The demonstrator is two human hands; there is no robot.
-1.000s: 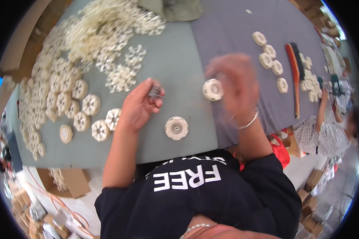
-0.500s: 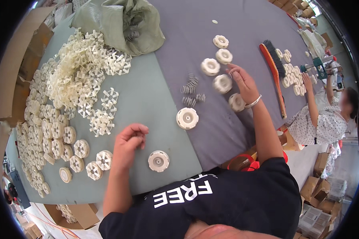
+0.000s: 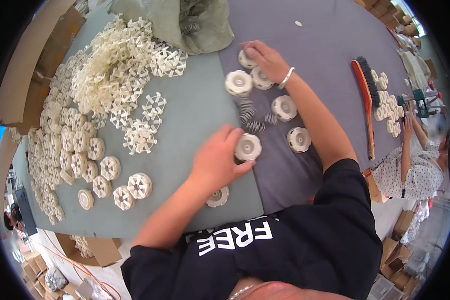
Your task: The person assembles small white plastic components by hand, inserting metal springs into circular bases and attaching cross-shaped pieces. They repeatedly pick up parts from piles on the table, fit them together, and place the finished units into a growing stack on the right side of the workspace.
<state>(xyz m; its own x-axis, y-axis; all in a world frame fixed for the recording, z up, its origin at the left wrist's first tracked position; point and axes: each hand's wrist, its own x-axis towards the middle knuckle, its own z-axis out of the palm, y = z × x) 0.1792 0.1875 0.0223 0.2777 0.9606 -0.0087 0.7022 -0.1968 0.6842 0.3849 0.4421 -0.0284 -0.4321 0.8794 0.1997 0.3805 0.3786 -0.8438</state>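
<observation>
My left hand (image 3: 216, 159) has its thumb and fingers around the rim of a white round plastic wheel (image 3: 248, 147) lying near the seam of the two table covers. Farther off, my right hand (image 3: 266, 61) grips another white wheel (image 3: 246, 59), its fingertips over the far edge. Below that hand, two more wheels (image 3: 238, 82) lie close together. Several coil springs (image 3: 247, 110) sit between the two hands. Two loose wheels (image 3: 284, 108) rest beside my right forearm. Under my left forearm, one wheel (image 3: 218, 197) is partly hidden.
To the left lie a heap of off-white star-shaped plastic pieces (image 3: 112, 75) and many assembled wheels (image 3: 80, 142). A green sack (image 3: 205, 30) with springs stands at the back. Right of my arm lies a red-handled brush (image 3: 365, 107); beyond it a co-worker's hand (image 3: 408, 127) is near more white parts.
My left hand has moved right and closed around the near wheel. My right hand has gone left and farther away, and the far wheels now lie closer to the springs. The view has shifted.
</observation>
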